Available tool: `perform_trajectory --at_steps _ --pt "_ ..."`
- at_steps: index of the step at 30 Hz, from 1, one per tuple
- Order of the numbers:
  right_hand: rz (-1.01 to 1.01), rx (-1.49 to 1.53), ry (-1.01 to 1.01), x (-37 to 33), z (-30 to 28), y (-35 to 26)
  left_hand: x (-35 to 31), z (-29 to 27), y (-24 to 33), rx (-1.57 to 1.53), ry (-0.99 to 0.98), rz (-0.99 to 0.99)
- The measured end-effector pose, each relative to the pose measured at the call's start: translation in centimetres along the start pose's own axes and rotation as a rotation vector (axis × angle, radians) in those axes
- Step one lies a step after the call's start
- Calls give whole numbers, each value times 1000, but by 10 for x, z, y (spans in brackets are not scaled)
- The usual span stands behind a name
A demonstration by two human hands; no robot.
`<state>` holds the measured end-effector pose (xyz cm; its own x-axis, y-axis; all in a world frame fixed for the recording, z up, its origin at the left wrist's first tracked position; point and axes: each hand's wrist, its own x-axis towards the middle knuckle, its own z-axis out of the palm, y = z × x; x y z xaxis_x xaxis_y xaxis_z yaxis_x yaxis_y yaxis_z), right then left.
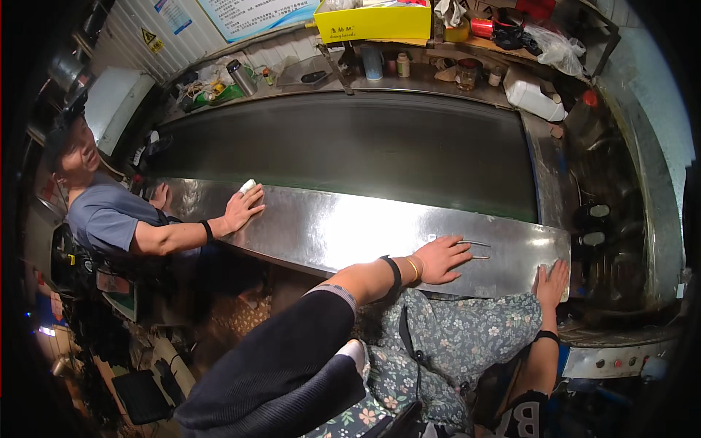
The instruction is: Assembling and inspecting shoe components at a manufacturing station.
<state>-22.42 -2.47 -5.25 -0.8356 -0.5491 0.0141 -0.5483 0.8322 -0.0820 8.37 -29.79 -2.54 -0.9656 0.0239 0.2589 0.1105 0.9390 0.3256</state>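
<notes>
My left hand (440, 260) lies palm down on a long shiny metal sheet (350, 226), fingers spread. Two thin metal prongs (477, 244), like those of tweezers, stick out from under its fingers; the rest of them is covered. At the sheet's right end, my right hand (553, 281) rests flat with its fingers stretched out along the edge. The sheet runs along the near side of a dark conveyor belt (343, 146). Toward the sheet's left end, a co-worker's hand (243, 208), with a white wrap on one finger, also presses on it.
A co-worker (117, 212) sits at the left. Behind the belt, a shelf holds a yellow box (374, 22), a blue cup (372, 63) and a silver flask (241, 77). A white jug (533, 95) lies at the back right. Below right is a control panel (613, 363).
</notes>
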Motion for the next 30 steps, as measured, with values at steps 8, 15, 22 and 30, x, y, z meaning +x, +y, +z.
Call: perform_trajectory --at_steps 8,15,22,30 --pt "-106 44 -221 -25 7 24 -1 1 -8 25 10 5" --pt "263 1620 -339 -126 3 37 4 2 -6 37 10 33" --pt "476 1712 -247 -160 -29 -1 -2 1 -5 27 13 5" --pt "680 1771 -210 -183 -62 -34 -10 0 -9 -9 52 -12"
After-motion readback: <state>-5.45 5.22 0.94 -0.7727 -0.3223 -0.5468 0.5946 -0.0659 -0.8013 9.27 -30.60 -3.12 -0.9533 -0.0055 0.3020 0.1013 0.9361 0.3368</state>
